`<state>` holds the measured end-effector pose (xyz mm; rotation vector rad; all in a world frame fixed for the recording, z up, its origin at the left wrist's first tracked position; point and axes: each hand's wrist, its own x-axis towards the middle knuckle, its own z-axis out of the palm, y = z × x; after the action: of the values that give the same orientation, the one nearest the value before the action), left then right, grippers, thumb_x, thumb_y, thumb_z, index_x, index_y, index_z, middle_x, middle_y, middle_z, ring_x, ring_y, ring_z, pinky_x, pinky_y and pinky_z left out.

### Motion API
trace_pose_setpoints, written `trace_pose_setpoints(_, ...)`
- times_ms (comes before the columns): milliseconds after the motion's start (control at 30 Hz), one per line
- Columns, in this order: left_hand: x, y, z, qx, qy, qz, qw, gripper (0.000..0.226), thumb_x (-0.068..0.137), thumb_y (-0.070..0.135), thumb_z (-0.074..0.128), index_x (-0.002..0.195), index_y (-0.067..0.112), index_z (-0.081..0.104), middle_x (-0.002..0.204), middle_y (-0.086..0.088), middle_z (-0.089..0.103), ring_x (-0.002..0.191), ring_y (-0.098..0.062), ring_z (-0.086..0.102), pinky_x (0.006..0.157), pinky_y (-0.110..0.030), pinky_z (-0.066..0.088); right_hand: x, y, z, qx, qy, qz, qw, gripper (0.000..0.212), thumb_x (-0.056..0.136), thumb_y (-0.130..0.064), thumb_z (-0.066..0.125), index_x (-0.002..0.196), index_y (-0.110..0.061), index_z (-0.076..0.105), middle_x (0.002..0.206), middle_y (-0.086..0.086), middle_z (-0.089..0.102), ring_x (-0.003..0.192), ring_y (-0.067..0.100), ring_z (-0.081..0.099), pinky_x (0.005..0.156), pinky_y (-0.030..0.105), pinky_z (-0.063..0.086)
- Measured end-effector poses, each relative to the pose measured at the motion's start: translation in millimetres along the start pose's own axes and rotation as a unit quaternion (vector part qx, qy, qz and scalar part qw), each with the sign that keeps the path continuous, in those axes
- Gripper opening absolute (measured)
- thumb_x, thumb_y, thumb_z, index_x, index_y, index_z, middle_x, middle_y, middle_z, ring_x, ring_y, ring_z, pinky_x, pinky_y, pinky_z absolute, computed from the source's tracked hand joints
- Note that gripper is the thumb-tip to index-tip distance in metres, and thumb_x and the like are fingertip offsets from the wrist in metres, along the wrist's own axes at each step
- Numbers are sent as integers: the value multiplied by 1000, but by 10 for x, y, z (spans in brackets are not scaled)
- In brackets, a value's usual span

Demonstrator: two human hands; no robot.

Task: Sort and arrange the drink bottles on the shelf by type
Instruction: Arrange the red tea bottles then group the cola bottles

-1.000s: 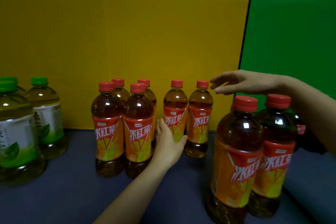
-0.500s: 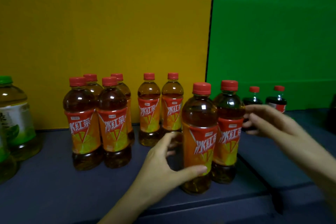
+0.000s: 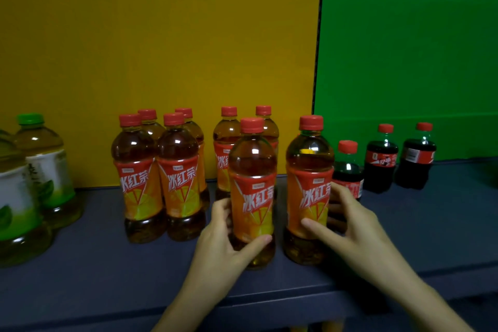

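Note:
Two iced tea bottles with red caps and orange labels stand upright at the front of the dark shelf (image 3: pixel 107 277). My left hand (image 3: pixel 226 245) grips the left one (image 3: pixel 252 186) around its lower body. My right hand (image 3: pixel 347 224) holds the right one (image 3: pixel 308 178), thumb across the label and fingers curled behind. Behind them stand two more iced teas (image 3: pixel 226 148), and to the left a cluster of several iced teas (image 3: pixel 159 178). Three cola bottles (image 3: pixel 381 159) line up on the right.
Two large green tea bottles (image 3: pixel 43 170) with green caps stand at the far left. A yellow back panel (image 3: pixel 161 48) meets a green panel (image 3: pixel 404 48) at a dark seam. The shelf's front edge (image 3: pixel 269 302) runs just below my wrists.
Both hands came onto the two front iced tea bottles, and the pair now stands nearer the iced tea group. My view has shifted right, revealing three cola bottles.

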<state>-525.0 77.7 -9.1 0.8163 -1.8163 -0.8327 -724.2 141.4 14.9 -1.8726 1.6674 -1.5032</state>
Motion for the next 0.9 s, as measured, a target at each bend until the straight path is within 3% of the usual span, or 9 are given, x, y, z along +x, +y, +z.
trace_pose_setpoints(167,142,-163,-175,67,52,-4,996,53,72,25,76,107,42,40,115,16,54,106,-1,57,89,-18,48,180,0,290,-25,-3,-17,1000,71,73,-42,69,133,-32,33,114,-25,52,101,-12,53,88,11,46)
trace_pose_setpoints(333,266,-235,-146,132,75,-9,988,60,73,31,75,124,23,44,120,4,58,111,-14,57,96,-38,49,361,60,466,-40,2,-26,999,71,78,-40,68,137,-25,32,126,-8,55,111,2,55,97,33,48)
trace_pose_setpoints(467,352,-225,-102,164,88,-17,982,65,76,29,73,129,13,39,126,-3,55,116,-18,54,99,-34,46,456,124,544,-51,4,-34,998,74,80,-41,65,141,-23,26,135,-4,50,122,10,50,102,40,44)
trace_pose_setpoints(633,440,-207,-70,225,96,-23,969,63,80,31,69,130,11,36,133,-4,49,125,-20,45,100,-26,37,513,146,612,-41,6,-30,999,71,82,-40,63,141,-24,26,135,-4,50,121,10,50,102,40,44)
trace_pose_setpoints(900,398,-236,-47,205,88,-22,975,70,86,29,63,141,11,23,142,-5,40,131,-19,38,102,-23,32,477,171,647,-30,-1,-22,999,74,85,-45,57,145,-24,19,141,-6,41,127,9,43,106,40,40)
